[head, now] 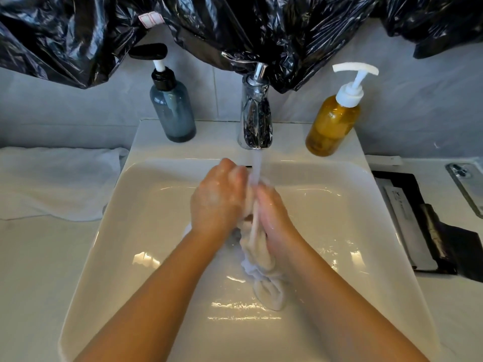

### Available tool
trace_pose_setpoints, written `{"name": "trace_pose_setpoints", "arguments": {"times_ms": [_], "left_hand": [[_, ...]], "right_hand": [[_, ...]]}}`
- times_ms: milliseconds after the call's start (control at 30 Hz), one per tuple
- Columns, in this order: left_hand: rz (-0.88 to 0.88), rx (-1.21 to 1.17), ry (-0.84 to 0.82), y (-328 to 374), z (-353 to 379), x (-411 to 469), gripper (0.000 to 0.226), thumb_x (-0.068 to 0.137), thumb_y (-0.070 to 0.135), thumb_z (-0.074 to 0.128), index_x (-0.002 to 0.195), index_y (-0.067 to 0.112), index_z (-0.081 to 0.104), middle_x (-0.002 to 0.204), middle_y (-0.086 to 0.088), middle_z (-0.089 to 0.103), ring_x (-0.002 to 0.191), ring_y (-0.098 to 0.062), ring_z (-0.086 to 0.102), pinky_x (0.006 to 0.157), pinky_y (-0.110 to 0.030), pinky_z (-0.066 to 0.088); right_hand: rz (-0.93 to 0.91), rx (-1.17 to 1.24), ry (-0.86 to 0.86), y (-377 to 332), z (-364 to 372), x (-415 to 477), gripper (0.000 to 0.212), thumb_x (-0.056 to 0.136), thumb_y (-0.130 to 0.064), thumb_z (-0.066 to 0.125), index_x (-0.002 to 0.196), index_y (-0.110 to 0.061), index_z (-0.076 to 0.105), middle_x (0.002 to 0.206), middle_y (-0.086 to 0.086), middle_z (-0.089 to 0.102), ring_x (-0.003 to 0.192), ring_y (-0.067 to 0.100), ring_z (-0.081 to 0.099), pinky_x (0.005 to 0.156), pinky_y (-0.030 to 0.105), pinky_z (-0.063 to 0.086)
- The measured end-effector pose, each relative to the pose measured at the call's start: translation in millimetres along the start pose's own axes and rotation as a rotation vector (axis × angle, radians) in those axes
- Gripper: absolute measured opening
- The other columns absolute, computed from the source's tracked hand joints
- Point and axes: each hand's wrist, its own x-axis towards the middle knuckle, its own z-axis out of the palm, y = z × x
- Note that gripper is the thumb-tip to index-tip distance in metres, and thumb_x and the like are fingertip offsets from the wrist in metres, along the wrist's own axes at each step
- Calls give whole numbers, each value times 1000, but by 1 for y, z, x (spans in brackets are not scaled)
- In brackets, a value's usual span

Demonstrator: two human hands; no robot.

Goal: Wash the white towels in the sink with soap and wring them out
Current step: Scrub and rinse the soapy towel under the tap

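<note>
Two hands work one towel [257, 253] directly under the running tap [255, 118], which explains why they sit so high and so far back in the sink [146, 231]: the stream [257, 165] falls straight onto the bunched cloth between them. The left hand [218, 202] is clenched around the upper part of the towel, its knuckles turned toward the tap, and the right hand [271, 210] presses in against it with fingers closed on the same bunch, so both grips are grasping the towel and not each other. Below the grips the loose end of the towel hangs down and trails onto the basin floor near the drain, likely left free so water can run through it and off. A slick sheen on both hands suggests soap is already on them, so this looks like the rubbing or rinsing stage, with wringing not yet done. Beyond the grips, on the sink's back ledge, a grey bottle [172, 111] stands to the left of the tap and an amber bottle [332, 121] to its right, both within easy reach. Left of the left grip, well apart on the table [39, 270], another white towel [55, 178] lies flat, probably waiting its turn or already done; which cannot be told.
</note>
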Motion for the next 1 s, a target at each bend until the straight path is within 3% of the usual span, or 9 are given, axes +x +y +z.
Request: {"name": "trace_pose_setpoints", "arguments": {"times_ms": [100,167,267,333,467,633,733,867,1000], "left_hand": [[-11,-49,-150,-24,-26,22,20,99,30,45,118,35,49,121,1,59,102,-22,61,89,-41,52],[156,-34,-437,-24,-42,20,48,93,15,56,132,38,42,131,6,52,109,-13,56,92,-31,47],[219,28,-717,1,-49,14,86,85,27,69,147,43,11,102,15,55,83,-3,56,66,-20,43],[129,94,-653,10,-44,21,83,84,26,70,149,32,20,99,9,58,81,-11,56,63,-24,42],[128,88,-595,13,-45,36,40,81,28,72,117,26,56,106,1,60,97,-20,57,78,-31,46],[93,-470,-462,1,-50,34,32,75,21,70,103,26,56,88,2,66,80,-15,63,72,-34,54],[-14,-681,-428,-12,-47,26,50,69,24,69,115,29,51,90,-4,70,81,-24,68,79,-46,57],[-55,-794,-431,-24,-37,11,52,70,16,65,116,39,58,101,-4,66,84,-25,65,86,-51,57],[-123,-779,-258,-3,-16,-5,29,81,50,64,100,29,59,84,10,65,74,-6,61,68,-24,49]], "right_hand": [[-123,-295,-134,-16,-20,-11,15,92,-16,61,92,-31,65,86,6,64,77,21,63,64,25,51],[-202,-358,-162,-30,-25,-17,36,89,-1,62,104,-33,55,91,-2,60,75,10,59,58,15,48],[-257,-497,-211,-42,-26,-14,66,78,14,62,117,-36,44,105,2,57,81,11,62,60,18,52],[-293,-481,-230,-43,-27,-13,78,76,17,65,118,-44,40,112,7,56,84,16,65,65,23,55],[-363,-465,-146,-30,-42,-14,84,79,8,72,132,-47,37,115,5,60,94,13,67,77,26,56],[-62,-677,-240,-12,-55,-7,42,77,-13,78,111,-32,59,103,-2,69,98,18,67,90,38,56],[-49,-393,-196,-18,-64,-10,34,78,-5,75,108,-17,64,86,-4,72,84,19,69,68,25,56],[-70,154,-286,-24,-72,-5,57,71,-1,69,125,-19,57,104,10,67,92,24,68,76,34,58],[11,268,-190,-21,-47,7,45,81,-37,69,122,-22,64,112,12,65,99,24,65,84,40,53]]}}
